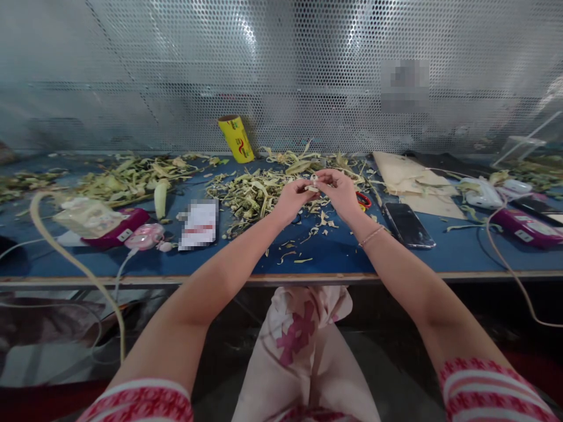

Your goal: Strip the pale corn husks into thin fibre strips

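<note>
- Both our hands meet over the table's middle: our left hand (294, 199) and right hand (338, 192) pinch one small pale piece (314, 183) between the fingertips, lifted clear so we can work at it.
- Our blue table (334, 249) carries everything.
- Behind our hands lies a heap of yellow-green peelings (250, 193), close enough to catch scraps.
- Just right of our wrist lies a dark phone (408, 224), flat, off the scraps.
- At the back a yellow roll (236, 138) leans against the perforated wall.
- Red-handled scissors (363, 200) peek out beside our right hand.
</note>
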Available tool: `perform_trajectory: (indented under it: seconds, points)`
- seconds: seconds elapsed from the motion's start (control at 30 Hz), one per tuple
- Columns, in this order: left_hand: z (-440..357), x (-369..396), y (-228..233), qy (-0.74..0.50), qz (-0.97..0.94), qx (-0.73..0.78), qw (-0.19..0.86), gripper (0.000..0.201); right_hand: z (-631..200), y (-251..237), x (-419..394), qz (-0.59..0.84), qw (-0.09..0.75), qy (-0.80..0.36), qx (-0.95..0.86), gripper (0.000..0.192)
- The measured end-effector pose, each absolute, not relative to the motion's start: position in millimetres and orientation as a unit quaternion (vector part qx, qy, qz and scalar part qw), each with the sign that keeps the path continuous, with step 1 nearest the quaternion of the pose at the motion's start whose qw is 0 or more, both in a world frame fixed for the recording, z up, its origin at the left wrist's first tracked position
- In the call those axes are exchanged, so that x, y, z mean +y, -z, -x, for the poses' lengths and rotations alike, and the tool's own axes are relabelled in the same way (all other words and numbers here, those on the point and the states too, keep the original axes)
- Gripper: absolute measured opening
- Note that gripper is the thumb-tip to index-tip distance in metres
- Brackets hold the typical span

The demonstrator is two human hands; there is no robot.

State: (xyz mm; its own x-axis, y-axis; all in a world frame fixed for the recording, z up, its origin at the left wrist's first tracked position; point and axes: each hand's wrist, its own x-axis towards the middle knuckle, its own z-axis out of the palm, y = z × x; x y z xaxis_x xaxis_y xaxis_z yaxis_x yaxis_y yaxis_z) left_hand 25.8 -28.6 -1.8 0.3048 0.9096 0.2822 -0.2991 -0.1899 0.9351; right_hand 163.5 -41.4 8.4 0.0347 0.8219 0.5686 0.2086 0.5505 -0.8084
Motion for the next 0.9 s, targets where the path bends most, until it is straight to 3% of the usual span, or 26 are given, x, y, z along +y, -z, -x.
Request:
perform_trajectory:
  seconds: [0.3, 0.67, 0.9]
  points:
    - [-24.8, -35.1, -6.1, -0.524, -0.529, 0.242, 0.622, 0.007, -165.1, -10.1, -43.6, 0.392, 0.587, -0.232, -0.669, 0.027]
    - [-25.8, -33.9, -8.5, -0.52, -0.478, 0.235, 0.668, 0.014, -163.6, -14.2, -48.8, 0.403, 0.578, -0.202, -0.68, 0.019]
    - [-22.9, -30.8, -8.2, -0.513, -0.469, 0.237, 0.679, 0.015, -167.2, -14.3, -47.8, 0.407, 0.566, -0.168, -0.696, 0.025]
